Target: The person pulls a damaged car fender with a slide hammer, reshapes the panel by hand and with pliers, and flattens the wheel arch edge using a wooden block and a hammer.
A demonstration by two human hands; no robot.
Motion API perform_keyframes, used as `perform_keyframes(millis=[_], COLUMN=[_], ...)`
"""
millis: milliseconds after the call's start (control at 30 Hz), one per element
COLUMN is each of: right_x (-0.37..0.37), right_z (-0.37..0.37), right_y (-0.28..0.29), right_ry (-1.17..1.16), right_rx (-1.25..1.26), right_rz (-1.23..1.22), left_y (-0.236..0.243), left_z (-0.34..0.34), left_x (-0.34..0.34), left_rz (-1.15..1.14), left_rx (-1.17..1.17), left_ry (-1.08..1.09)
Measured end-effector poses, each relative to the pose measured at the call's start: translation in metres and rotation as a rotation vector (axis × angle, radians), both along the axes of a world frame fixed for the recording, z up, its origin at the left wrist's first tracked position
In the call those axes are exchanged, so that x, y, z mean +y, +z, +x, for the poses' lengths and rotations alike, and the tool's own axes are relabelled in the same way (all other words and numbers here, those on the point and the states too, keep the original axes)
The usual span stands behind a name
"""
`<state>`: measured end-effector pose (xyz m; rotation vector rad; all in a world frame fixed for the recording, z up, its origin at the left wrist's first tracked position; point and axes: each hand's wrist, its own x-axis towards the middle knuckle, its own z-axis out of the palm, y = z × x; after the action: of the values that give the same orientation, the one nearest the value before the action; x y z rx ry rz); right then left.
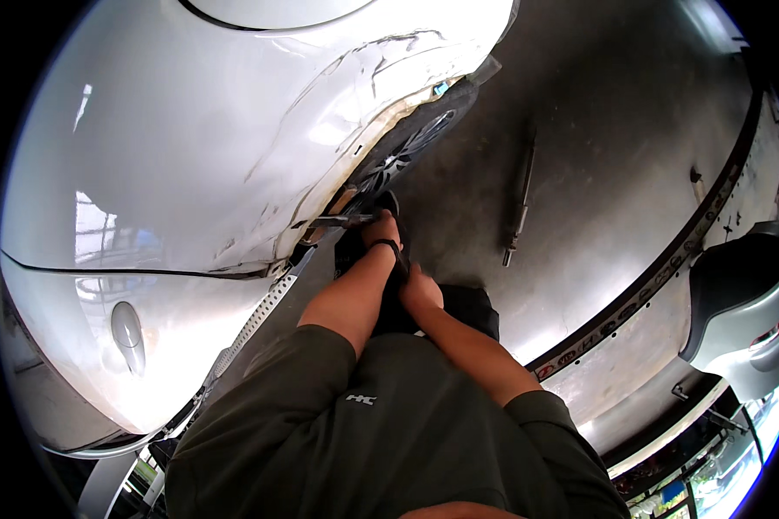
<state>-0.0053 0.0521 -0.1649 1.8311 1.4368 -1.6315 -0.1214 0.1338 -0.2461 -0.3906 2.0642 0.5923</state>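
Note:
A white car's dented, scratched rear side panel [260,130] fills the left. Along the wheel arch, its edge [355,160] shows yellowish, rough material. My left hand [383,229] is closed around a dark metal tool [342,221], whose narrow end reaches left to the arch edge; whether it clamps the metal I cannot tell. Nearer my body, my right hand [421,290] is closed beside a dark handle-like part; what lies inside its fingers is hidden. A black band [392,246] circles my left wrist. The wheel [398,160] sits inside the arch just beyond my hands.
On the grey floor [597,173] to the right lies a long metal rod [521,203]. A smaller tool [698,183] is farther right. A dark curved strip [640,298] borders the floor, with a silver and black bumper-like part [740,311] past it. The car's door handle [127,333] is at left.

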Motion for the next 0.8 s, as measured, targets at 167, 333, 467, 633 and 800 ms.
perform_keyframes(millis=[167,333,467,633,800], right_x=[-0.002,0.001,-0.005,0.004,-0.003], right_z=[0.003,0.001,0.009,0.003,0.006], right_y=[-0.008,-0.018,-0.019,0.006,-0.006], right_ry=[-0.004,0.048,0.015,0.067,0.032], right_rx=[0.008,0.034,0.022,-0.001,-0.015], right_rz=[0.011,0.061,0.082,-0.008,0.062], left_y=[0.011,0.003,0.020,-0.004,-0.009], left_z=[0.008,-0.003,0.014,-0.003,0.008], left_x=[0.006,0.011,0.012,-0.007,-0.003], left_rz=[-0.021,0.038,0.006,-0.048,0.017], left_rx=[-0.010,-0.010,-0.011,-0.018,0.094], left_ry=[-0.008,0.017,-0.041,-0.055,-0.059])
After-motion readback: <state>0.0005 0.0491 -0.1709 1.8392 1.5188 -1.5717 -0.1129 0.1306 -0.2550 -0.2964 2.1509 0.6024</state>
